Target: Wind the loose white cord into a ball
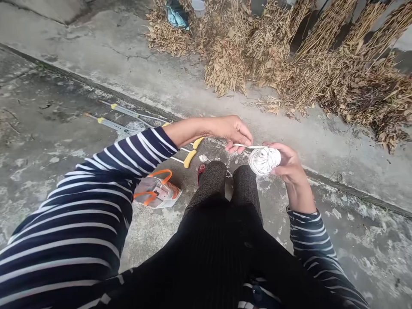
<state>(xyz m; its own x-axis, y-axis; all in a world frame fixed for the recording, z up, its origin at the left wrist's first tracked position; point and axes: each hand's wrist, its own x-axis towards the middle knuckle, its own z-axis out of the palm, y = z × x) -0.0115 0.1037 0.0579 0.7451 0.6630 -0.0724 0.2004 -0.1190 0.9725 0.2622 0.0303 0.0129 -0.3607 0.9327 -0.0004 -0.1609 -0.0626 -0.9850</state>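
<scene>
In front of my knees, my right hand (286, 163) grips a ball of white cord (262, 161) from its right side, fingers and thumb around it. A single strand leaves the top of the ball and runs left to my left hand (236, 134), which pinches it between thumb and fingers. That strand looks taut between the two hands. Below them, near my feet, a small tangle of white cord (203, 158) lies on the concrete.
Two crutches with yellow grips (189, 159) lie on the concrete at left. Beside my legs stands a clear bag with orange handles (157, 191). Dried plant bundles (267, 56) line the far side. A low concrete step edge (347, 191) crosses the ground.
</scene>
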